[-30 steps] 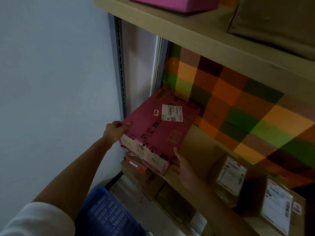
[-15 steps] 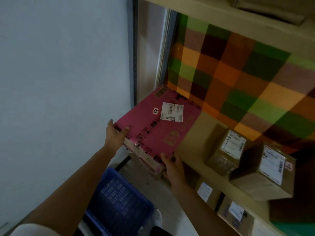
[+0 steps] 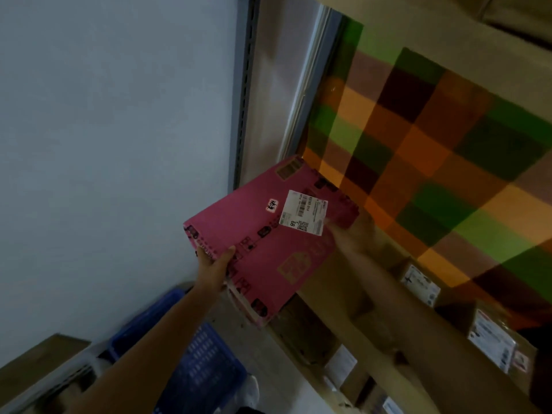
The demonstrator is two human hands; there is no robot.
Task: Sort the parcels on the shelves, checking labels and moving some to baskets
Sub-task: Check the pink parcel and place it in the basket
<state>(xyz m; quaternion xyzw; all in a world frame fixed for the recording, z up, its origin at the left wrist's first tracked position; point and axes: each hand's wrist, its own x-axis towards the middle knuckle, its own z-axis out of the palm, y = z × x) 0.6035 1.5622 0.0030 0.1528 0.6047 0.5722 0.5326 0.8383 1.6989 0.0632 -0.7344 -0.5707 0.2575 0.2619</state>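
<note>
Right hand (image 3: 346, 237) has slid from the near edge up the parcel's right side, beside the label.

Low on the left, the blue basket (image 3: 203, 363) sits on the floor, below and left of the load. The left hand (image 3: 213, 264) grips the near short edge, thumb on top and fingers under. From it the pink parcel (image 3: 263, 234) runs lengthwise away towards the back of the shelf (image 3: 328, 282), its near end overhanging the front lip. It is flat, printed in black, with a white label (image 3: 303, 212) facing up. The right hand is blurred; it seems to touch the long edge, but its grip I cannot tell. The left hand is nearer the basket.
</note>
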